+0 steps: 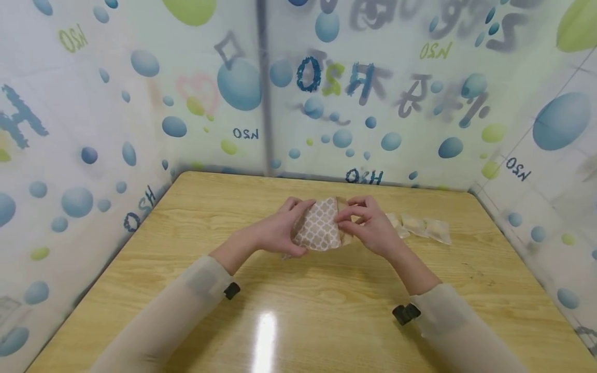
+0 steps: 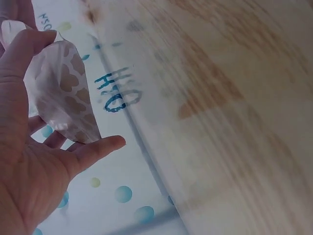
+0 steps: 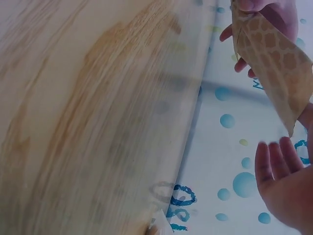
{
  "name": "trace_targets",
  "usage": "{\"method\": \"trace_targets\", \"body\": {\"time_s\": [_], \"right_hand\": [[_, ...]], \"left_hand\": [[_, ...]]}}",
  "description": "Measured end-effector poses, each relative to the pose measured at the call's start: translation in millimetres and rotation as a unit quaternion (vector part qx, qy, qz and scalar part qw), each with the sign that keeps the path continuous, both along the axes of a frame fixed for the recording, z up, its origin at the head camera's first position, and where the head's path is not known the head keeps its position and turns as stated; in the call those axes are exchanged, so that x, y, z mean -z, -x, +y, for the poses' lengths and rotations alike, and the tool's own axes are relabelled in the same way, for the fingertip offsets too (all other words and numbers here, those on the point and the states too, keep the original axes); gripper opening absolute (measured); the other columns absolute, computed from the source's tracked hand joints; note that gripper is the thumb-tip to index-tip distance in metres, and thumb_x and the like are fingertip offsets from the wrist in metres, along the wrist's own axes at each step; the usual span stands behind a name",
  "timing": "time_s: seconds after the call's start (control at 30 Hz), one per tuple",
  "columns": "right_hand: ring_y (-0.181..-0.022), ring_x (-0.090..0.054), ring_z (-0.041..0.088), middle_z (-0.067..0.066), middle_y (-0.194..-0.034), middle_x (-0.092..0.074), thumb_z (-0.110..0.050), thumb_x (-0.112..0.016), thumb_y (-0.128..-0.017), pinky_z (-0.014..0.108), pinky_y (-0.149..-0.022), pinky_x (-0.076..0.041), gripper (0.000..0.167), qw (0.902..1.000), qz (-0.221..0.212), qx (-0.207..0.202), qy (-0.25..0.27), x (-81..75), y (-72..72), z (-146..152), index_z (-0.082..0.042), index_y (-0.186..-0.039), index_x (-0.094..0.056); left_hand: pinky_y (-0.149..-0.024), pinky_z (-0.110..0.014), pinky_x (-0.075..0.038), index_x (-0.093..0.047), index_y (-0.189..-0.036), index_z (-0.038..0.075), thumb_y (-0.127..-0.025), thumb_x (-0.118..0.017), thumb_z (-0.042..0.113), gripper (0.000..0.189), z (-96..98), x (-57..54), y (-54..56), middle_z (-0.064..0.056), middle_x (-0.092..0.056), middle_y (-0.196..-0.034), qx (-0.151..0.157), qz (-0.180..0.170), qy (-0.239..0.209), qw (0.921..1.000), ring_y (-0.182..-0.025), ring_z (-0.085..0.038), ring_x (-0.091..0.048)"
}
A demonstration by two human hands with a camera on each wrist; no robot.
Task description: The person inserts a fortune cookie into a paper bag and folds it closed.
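Note:
A small paper bag (image 1: 318, 226) with a tan-and-white lattice pattern is held above the table between both hands. My left hand (image 1: 281, 230) grips its left side, with the thumb at the near edge and fingers at the far edge. In the left wrist view, the bag (image 2: 63, 90) has a whitish, shiny side facing the palm. My right hand (image 1: 370, 225) pinches the bag's right edge, where a plain brown strip shows. In the right wrist view, the outer fingers of the right hand (image 3: 288, 188) spread away from the bag (image 3: 274, 54); its pinching fingertips are partly hidden.
Several small clear packets (image 1: 438, 230) with pale yellowish contents lie on the wooden table (image 1: 210, 321) behind and right of the right hand, partly hidden by it. Printed curtains (image 1: 396, 103) with blue and green drops stand around the table's back and sides.

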State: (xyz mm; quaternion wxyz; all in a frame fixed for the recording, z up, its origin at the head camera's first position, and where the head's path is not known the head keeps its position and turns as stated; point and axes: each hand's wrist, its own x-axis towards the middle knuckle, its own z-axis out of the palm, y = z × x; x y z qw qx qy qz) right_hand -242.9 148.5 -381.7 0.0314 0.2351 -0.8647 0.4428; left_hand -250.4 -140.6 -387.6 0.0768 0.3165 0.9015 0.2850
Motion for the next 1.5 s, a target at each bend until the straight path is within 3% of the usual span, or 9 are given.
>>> {"method": "trace_targets", "body": {"time_s": [0.2, 0.37, 0.47, 0.67, 0.73, 0.93, 1.13, 1.3, 1.5], "right_hand": [[-0.144, -0.04, 0.044, 0.024, -0.157, -0.045, -0.009, -0.077, -0.101, 0.068, -0.114, -0.038, 0.008, 0.9973, 0.07, -0.015, 0.016, -2.6, 0.7, -6, -0.012, -0.102, -0.085], [-0.148, -0.04, 0.044, 0.023, -0.16, -0.044, -0.012, -0.077, -0.103, 0.071, -0.115, -0.041, 0.018, 0.9989, 0.045, -0.007, 0.006, -4.6, 1.1, -5, -0.011, -0.121, -0.082], [-0.149, -0.041, 0.045, 0.023, -0.161, -0.044, -0.014, -0.076, -0.104, 0.07, -0.113, -0.046, 0.026, 0.9995, 0.026, 0.017, -0.011, -4.5, 2.4, -3, -0.011, -0.131, -0.079], [-0.137, -0.055, 0.038, 0.018, -0.146, -0.059, -0.018, -0.073, -0.107, 0.061, -0.105, -0.054, 0.016, 0.9979, 0.028, 0.058, -0.003, -10.4, 5.3, -8, -0.01, -0.114, -0.084], [-0.133, -0.057, 0.036, 0.016, -0.144, -0.06, -0.02, -0.073, -0.107, 0.059, -0.103, -0.056, 0.017, 0.9978, 0.019, 0.063, 0.008, -11.2, 6.4, -9, -0.01, -0.117, -0.083], [-0.119, -0.07, 0.035, 0.012, -0.146, -0.06, -0.033, -0.074, -0.107, 0.06, -0.095, -0.061, 0.032, 0.9968, -0.049, 0.05, 0.038, -6.6, 4.2, 2, -0.017, -0.134, -0.07], [-0.091, -0.073, 0.033, 0.012, -0.114, -0.078, -0.024, -0.073, -0.107, 0.047, -0.077, -0.066, 0.024, 0.9946, -0.098, 0.007, 0.032, -5.8, -0.8, 14, -0.012, -0.127, -0.079], [-0.088, -0.077, 0.031, 0.017, -0.112, -0.08, -0.015, -0.071, -0.108, 0.035, -0.078, -0.066, 0.023, 0.992, -0.119, 0.001, 0.043, -7.6, -3.6, 20, -0.004, -0.126, -0.081], [-0.09, -0.079, 0.031, 0.021, -0.116, -0.079, -0.016, -0.071, -0.108, 0.038, -0.079, -0.068, 0.029, 0.9897, -0.131, -0.013, 0.056, -6.5, -3.1, 23, -0.003, -0.133, -0.077]], "left_hand": [[-0.118, -0.048, -0.051, -0.02, -0.175, 0.015, -0.082, -0.092, 0.029, 0.119, 2.5, 2.3, 2.6, -0.017, -0.034, -0.16, 0.007, -0.005, 0.032, 0.9995, -0.136, -0.029, -0.049], [-0.118, -0.05, -0.05, -0.019, -0.175, 0.017, -0.081, -0.092, 0.025, 0.119, -0.6, 4.3, 2.7, -0.015, -0.032, -0.161, 0.011, -0.028, 0.006, 0.9995, -0.138, -0.029, -0.047], [-0.117, -0.049, -0.051, -0.02, -0.175, 0.019, -0.08, -0.094, 0.023, 0.12, -1.2, 4.7, 2.2, -0.014, -0.032, -0.161, 0.02, -0.033, -0.006, 0.9992, -0.137, -0.028, -0.047], [-0.115, -0.045, -0.052, -0.02, -0.175, 0.02, -0.082, -0.091, 0.025, 0.117, 4.3, 5.8, 1.4, -0.013, -0.034, -0.159, 0.052, -0.031, -0.004, 0.9982, -0.134, -0.026, -0.049], [-0.115, -0.046, -0.051, -0.02, -0.175, 0.019, -0.082, -0.091, 0.025, 0.117, 4.7, 5.9, 0.9, -0.013, -0.033, -0.16, 0.05, -0.033, -0.008, 0.9982, -0.135, -0.026, -0.048], [-0.12, -0.052, -0.048, -0.019, -0.174, 0.022, -0.079, -0.095, 0.021, 0.122, -2.2, 7.5, 4.2, -0.014, -0.03, -0.161, 0.024, -0.038, -0.025, 0.9987, -0.141, -0.03, -0.045], [-0.12, -0.052, -0.049, -0.019, -0.174, 0.019, -0.079, -0.094, 0.019, 0.121, -4.3, 5.5, 5.2, -0.017, -0.031, -0.159, 0.022, -0.028, -0.023, 0.9991, -0.139, -0.031, -0.048], [-0.115, -0.052, -0.052, -0.025, -0.172, 0.015, -0.08, -0.09, 0.018, 0.112, -4.3, 5.6, 7.9, -0.016, -0.035, -0.154, 0.03, -0.014, -0.04, 0.9986, -0.134, -0.03, -0.048], [-0.115, -0.054, -0.052, -0.028, -0.171, 0.015, -0.08, -0.092, 0.02, 0.111, -5.1, 5.7, 9.8, -0.017, -0.038, -0.153, 0.036, -0.004, -0.043, 0.9984, -0.134, -0.031, -0.048]]}}
